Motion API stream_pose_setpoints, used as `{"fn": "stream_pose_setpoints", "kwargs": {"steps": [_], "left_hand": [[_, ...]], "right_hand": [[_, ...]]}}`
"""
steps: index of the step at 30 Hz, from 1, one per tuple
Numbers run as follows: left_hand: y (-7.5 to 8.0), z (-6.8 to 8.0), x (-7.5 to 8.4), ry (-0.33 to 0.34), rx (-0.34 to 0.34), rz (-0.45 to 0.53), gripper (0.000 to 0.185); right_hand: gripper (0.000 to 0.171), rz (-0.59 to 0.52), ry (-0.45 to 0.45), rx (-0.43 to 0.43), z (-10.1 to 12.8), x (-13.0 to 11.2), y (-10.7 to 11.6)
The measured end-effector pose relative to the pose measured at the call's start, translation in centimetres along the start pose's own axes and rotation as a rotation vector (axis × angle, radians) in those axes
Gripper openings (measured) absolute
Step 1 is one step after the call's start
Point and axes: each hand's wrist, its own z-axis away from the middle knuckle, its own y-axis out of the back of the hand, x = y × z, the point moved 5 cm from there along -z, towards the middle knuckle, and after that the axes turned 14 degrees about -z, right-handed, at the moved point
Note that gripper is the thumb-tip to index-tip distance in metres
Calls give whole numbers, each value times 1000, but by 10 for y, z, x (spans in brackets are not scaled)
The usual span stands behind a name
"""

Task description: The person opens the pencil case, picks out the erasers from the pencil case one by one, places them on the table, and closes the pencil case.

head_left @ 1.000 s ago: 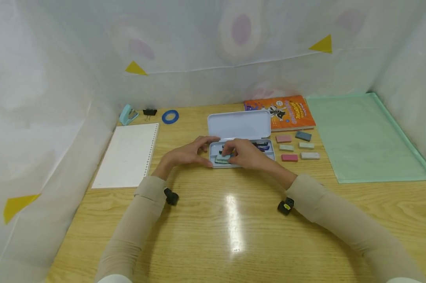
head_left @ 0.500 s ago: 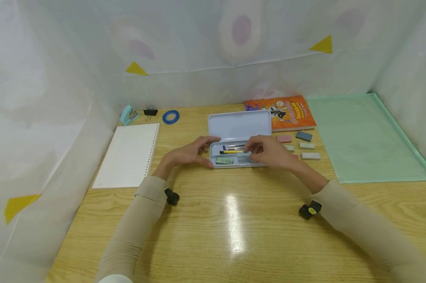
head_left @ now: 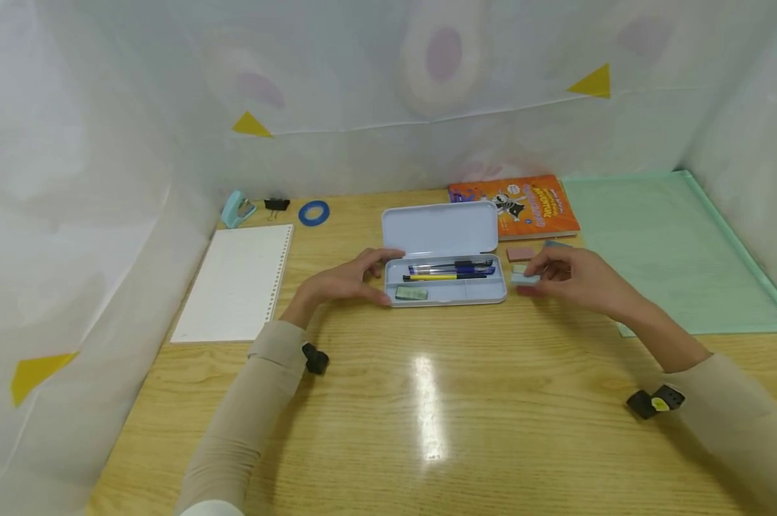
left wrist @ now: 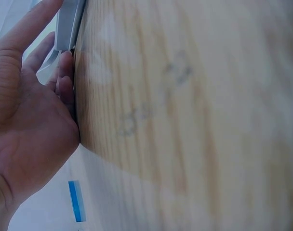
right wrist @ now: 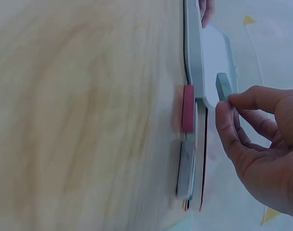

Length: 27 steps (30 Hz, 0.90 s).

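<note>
My left hand [head_left: 346, 278] holds the left end of the open pencil case [head_left: 482, 290], thumb at the front corner and forefinger at the back one. In the left wrist view the fingers [left wrist: 38, 53] reach the case's side. Just right of the case, my right hand [head_left: 588, 283] pinches a pale blue eraser [right wrist: 223, 86] between thumb and fingertips, above other erasers. A green eraser [head_left: 411, 293] lies in the case's front left compartment. Several pens [head_left: 456, 271], one of them yellow, lie in the long back compartment.
Pink [head_left: 520, 254], red [right wrist: 188, 108] and grey-white erasers [right wrist: 186, 168] lie right of the case, partly hidden by my right hand. Behind are an orange book [head_left: 543, 208] and a green mesh pouch [head_left: 685, 244]. At left: notepad [head_left: 234, 287], stapler [head_left: 235, 209], binder clip [head_left: 276, 205], blue tape roll [head_left: 314, 213].
My right hand has lifted the pale blue eraser out of the case's front left compartment and carried it right, past the case's end. The green eraser stays inside. My left hand has kept its place.
</note>
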Motion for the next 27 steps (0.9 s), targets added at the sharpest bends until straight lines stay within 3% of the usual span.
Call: {"fn": "stream_pose_setpoints", "kwargs": {"steps": [11,21,27], "left_hand": [[0,1,1,0,5,-20,88],[0,1,1,-6,9,-3,89],[-1,0,1,-12,9,5,88]], "right_hand": [[23,41,20,-36,27,15,11],[27,93,86,-62,23,13,2],[25,167,50,-52,22,12,5]]}}
